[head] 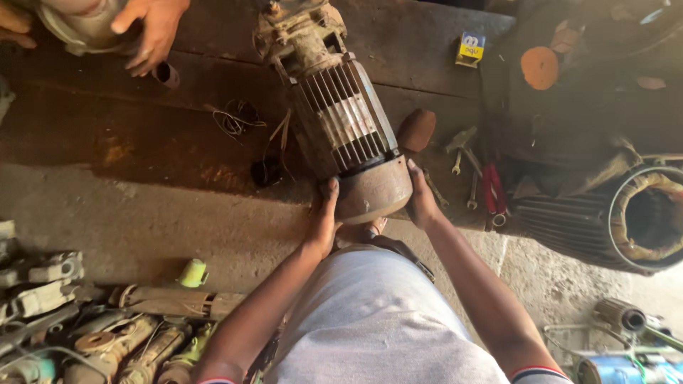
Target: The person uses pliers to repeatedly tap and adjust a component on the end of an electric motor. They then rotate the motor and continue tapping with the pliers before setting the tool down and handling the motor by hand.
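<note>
Both hands, left hand (324,220) at 9 o'clock and right hand (421,203) at 3, are clamping the rusty end cover (373,190) of a finned electric motor (341,117), likely heavy, rigid, gritty; the cover rim is giving the best grip.

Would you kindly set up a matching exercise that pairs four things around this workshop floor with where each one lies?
Things:
1. finned motor
2. red-handled pliers
3. small yellow and blue box
4. open stator housing

Places:
A. at the right edge of the picture
B. at the top, right of the motor
C. between the left hand and the right hand
D. among the spanners, right of the right hand

Pairs: 1-C, 2-D, 3-B, 4-A
</note>
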